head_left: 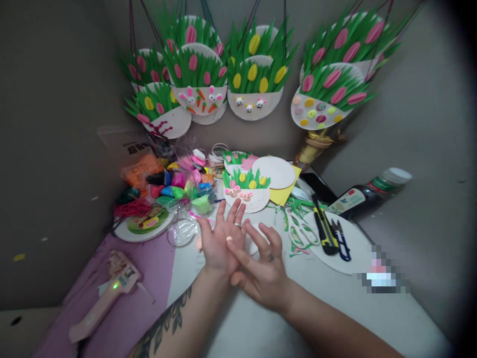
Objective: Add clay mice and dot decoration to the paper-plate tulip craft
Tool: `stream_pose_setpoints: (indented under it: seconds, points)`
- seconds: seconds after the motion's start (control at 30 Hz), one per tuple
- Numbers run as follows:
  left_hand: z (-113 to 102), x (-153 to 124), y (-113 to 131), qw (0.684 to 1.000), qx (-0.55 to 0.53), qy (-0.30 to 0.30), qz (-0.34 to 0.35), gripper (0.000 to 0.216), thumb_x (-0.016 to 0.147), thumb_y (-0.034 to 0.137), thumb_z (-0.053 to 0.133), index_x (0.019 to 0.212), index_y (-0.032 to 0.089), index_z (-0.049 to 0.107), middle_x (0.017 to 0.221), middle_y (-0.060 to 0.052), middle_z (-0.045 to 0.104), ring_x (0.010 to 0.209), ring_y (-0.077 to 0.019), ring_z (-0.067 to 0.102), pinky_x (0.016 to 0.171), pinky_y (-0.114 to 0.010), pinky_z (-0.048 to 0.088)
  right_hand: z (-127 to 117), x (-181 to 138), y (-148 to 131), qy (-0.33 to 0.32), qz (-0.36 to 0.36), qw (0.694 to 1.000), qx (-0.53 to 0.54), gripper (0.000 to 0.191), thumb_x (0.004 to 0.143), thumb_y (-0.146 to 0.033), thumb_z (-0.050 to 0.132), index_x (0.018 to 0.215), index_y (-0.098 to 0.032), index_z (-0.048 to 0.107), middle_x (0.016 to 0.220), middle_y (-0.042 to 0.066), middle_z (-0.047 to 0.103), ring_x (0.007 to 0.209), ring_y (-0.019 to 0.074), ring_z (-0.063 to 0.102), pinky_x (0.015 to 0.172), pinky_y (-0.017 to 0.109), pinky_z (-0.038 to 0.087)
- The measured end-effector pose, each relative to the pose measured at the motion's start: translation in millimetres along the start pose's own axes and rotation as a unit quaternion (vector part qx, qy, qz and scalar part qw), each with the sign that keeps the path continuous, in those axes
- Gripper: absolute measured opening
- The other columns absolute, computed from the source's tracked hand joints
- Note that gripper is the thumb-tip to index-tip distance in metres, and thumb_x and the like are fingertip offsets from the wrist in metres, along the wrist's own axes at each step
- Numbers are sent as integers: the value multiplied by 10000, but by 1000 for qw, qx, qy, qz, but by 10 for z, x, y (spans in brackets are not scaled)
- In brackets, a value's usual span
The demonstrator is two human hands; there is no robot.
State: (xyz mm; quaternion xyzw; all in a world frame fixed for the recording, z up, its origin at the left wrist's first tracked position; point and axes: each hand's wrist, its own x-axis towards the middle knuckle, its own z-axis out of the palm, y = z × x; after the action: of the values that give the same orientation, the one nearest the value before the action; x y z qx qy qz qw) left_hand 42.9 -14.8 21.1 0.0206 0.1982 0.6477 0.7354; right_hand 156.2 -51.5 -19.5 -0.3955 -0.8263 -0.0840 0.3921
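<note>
My left hand (225, 241) is turned palm up in the middle, its fingers stretched out. A small pale pink ball of what looks like modelling clay (229, 239) lies on that palm. Over it, my right hand (266, 266) has its fingers apart, with the index fingertip at or touching the ball. Just beyond my fingertips stands a paper plate basket (246, 200) with green paper grass, yellow and pink tulips and two small pink animal faces. Another pale pink lump (199, 243) shows partly behind my left hand.
A glue gun (118, 278) with a lit green light lies left. White scissors (300, 229), a yellow cutter (326, 231) and thread snips (342, 243) lie right, near a dark bottle (367, 194). Bagged coloured clay (182, 181) is piled at back left. Finished baskets (255, 104) hang above.
</note>
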Motion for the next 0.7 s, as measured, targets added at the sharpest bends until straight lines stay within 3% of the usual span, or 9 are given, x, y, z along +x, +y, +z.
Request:
stream_pose_setpoints:
  seconds: [0.3,0.7]
  points:
    - [-8,13,-8,1000,-22,16,-10,728,827,753,212,1258,222,460,1362,-156,512,1261,-268,491,972,-417,423,10,-7,48,-7,12,1000,0,589,921,-603,256,1266,-262,590,1475,127,302,1332,373,266,1045,584,250]
    - [-73,57,-8,996,-83,14,-39,659,844,714,290,1226,196,434,1374,-191,485,1255,-304,503,873,-449,521,50,-56,68,-32,4,999,13,601,882,-657,329,1318,-302,541,1490,114,306,1344,379,255,1073,603,200]
